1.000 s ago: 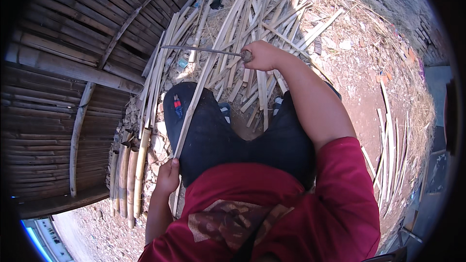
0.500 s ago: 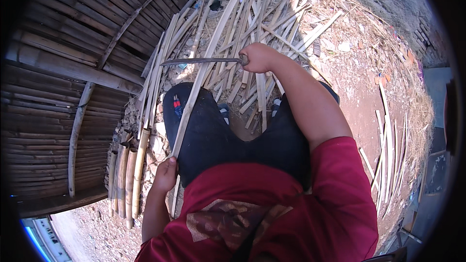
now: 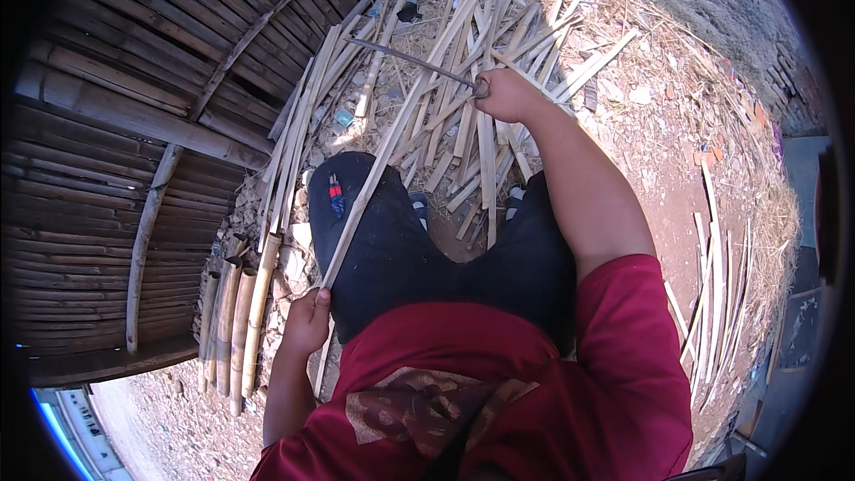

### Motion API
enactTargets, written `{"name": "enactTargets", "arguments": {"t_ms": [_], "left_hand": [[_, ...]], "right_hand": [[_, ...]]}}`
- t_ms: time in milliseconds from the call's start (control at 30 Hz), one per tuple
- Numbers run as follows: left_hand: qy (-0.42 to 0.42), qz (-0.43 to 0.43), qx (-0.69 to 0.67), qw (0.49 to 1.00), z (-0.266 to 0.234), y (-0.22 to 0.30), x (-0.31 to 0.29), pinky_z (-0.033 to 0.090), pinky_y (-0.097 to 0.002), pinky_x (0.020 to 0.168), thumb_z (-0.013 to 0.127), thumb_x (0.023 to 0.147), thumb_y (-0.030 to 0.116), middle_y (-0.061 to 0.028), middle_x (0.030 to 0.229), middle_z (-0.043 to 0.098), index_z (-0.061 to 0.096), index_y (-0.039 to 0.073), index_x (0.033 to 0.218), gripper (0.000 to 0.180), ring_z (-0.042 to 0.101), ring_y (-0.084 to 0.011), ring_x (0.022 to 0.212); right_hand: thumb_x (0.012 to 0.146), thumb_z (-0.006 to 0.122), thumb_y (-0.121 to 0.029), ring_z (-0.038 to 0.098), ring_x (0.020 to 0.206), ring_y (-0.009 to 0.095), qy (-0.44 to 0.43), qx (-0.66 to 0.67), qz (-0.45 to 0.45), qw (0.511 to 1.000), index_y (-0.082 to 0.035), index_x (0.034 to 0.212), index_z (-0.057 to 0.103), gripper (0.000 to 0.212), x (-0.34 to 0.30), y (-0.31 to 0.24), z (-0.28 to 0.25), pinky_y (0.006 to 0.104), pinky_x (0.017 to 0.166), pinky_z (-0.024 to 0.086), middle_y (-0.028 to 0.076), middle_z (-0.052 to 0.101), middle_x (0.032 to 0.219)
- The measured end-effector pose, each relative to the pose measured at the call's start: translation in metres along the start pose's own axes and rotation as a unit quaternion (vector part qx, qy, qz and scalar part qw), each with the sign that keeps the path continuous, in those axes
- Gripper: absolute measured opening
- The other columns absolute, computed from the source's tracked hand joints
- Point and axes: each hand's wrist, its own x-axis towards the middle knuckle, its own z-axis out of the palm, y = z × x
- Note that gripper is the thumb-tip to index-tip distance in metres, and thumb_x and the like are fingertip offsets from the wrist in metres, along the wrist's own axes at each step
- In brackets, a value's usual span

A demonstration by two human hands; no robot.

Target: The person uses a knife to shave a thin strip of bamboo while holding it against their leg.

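A long pale bamboo strip (image 3: 385, 153) slants from beside my left hip, across my left thigh, out over the pile ahead. Its near end sits in my left hand (image 3: 309, 319), which is closed around it with the thumb on top. My right hand (image 3: 508, 95) is wrapped round the handle of a long dark machete (image 3: 414, 61), held out ahead at arm's length. The blade points to the far left and crosses the strip near its far part; whether the two touch I cannot tell.
Split bamboo strips (image 3: 485, 147) lie heaped ahead, between and beyond my feet. Several thick bamboo poles (image 3: 239, 325) are at my left, beside a slatted bamboo wall (image 3: 98, 223). More thin strips (image 3: 710, 276) lie on the ground at the right.
My right hand has moved farther away and slightly right. The machete has swung from nearly level to slanting, its tip now farther ahead. The strip's far end has shifted right; my left hand keeps its grip.
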Motion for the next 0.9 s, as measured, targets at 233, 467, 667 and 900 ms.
{"name": "enactTargets", "arguments": {"t_ms": [233, 467, 667, 900], "left_hand": [[0.006, -0.005, -0.015, 1.000, 0.011, -0.006, -0.006, 0.045, -0.0372, 0.062, 0.041, 0.107, 0.050, -0.0085, 0.064, 0.053, 0.056, -0.001, 0.080, 0.059, 0.051, -0.0173, 0.064], [-0.045, 0.014, -0.084, 0.995, 0.006, -0.024, 0.003, 0.039, -0.0314, 0.058, 0.038, 0.108, 0.051, -0.0015, 0.064, 0.048, 0.052, 0.003, 0.078, 0.058, 0.045, -0.0119, 0.061], [-0.106, -0.063, -0.184, 0.975, 0.002, -0.019, 0.006, 0.035, -0.0270, 0.057, 0.036, 0.108, 0.053, 0.0035, 0.066, 0.044, 0.049, 0.010, 0.075, 0.056, 0.039, -0.0089, 0.061], [-0.036, 0.003, -0.080, 0.996, 0.008, -0.026, 0.004, 0.038, -0.0310, 0.058, 0.038, 0.108, 0.052, -0.0001, 0.065, 0.046, 0.051, 0.005, 0.076, 0.058, 0.043, -0.0117, 0.062]], "right_hand": [[0.078, 0.072, -0.029, 0.067, 0.095, 0.041, -0.003, -0.053, -0.056, 0.997, -0.004, 0.108, 0.069, 0.039, -0.026, -0.046, -0.007, 0.0483, 0.086, 0.053, 0.022, 0.070, 0.095], [0.079, 0.073, -0.029, 0.068, 0.091, 0.041, -0.075, -0.082, -0.078, 0.991, -0.003, 0.105, 0.070, 0.036, -0.019, -0.039, -0.014, 0.0483, 0.083, 0.054, 0.020, 0.072, 0.093], [0.080, 0.073, -0.030, 0.067, 0.099, 0.040, 0.029, -0.036, -0.016, 0.999, -0.003, 0.117, 0.069, 0.046, -0.013, -0.017, -0.009, 0.0463, 0.090, 0.053, 0.023, 0.071, 0.102], [0.079, 0.072, -0.027, 0.067, 0.096, 0.041, -0.148, -0.180, -0.151, 0.961, -0.002, 0.104, 0.068, 0.036, -0.038, -0.086, -0.008, 0.0472, 0.085, 0.055, 0.020, 0.071, 0.103]]}}
